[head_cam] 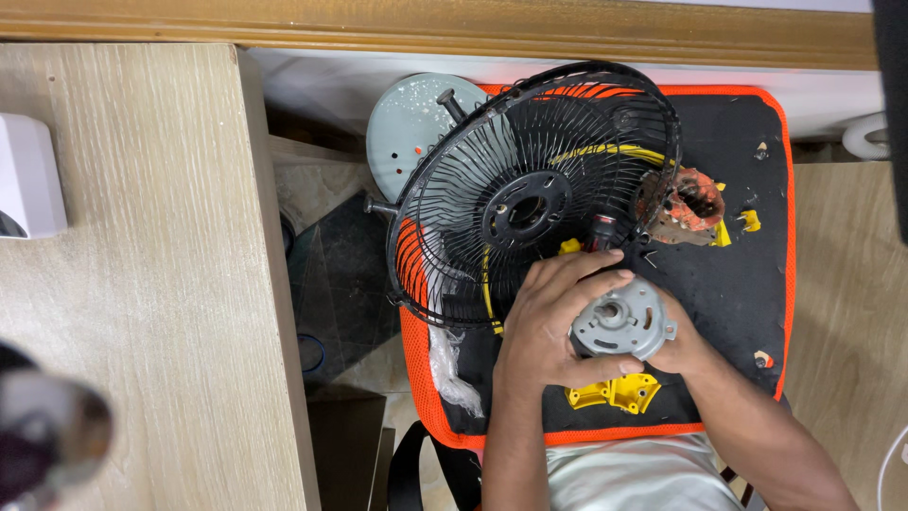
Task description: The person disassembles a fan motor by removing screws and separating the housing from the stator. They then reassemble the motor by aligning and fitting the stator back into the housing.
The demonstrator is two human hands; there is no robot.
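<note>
On an orange-edged black mat (pixel 747 284) (wooden desks either side) both hands (pixel 567 322) hold a grey motor (pixel 624 326)

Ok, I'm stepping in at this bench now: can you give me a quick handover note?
Left hand and right hand both grip the grey motor housing over the black-and-orange mat.
The black wire fan guard lies on the mat; the rusty motor core sits beside it, and a yellow plastic part below the hands.
Done: fan taken apart.
Left: not clear from this view.
</note>
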